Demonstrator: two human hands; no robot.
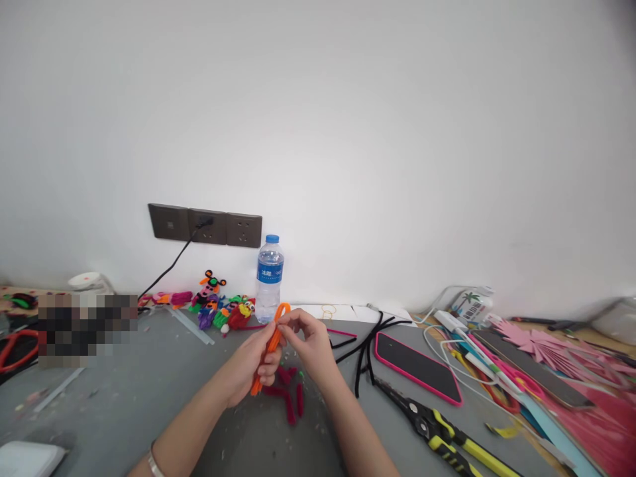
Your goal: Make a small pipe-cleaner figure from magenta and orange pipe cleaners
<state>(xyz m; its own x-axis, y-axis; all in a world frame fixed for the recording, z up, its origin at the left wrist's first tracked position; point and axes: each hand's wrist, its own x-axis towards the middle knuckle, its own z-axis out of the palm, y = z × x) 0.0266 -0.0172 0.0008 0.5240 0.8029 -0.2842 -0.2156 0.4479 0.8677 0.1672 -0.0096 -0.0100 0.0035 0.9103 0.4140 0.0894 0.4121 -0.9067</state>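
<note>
A bundle of orange pipe cleaners (273, 340) is held upright at a slant, with a loop at its top end. My left hand (257, 361) has its fingers wrapped round the bundle. At the looped end, my right hand (304, 334) pinches the orange strands between thumb and fingertips. Below the hands lie short dark-pink pipe cleaner pieces (291, 397) on the grey mat (209, 424). Black pipe cleaners (365, 351) spread out just right of my right hand.
A water bottle (269, 281) stands by the wall beside small fuzzy figures (211, 291). To the right are a pink-edged phone (417, 368), yellow-black pliers (432, 427), a white cable and pink paper (536, 344). Orange-handled scissors (18, 351) lie far left.
</note>
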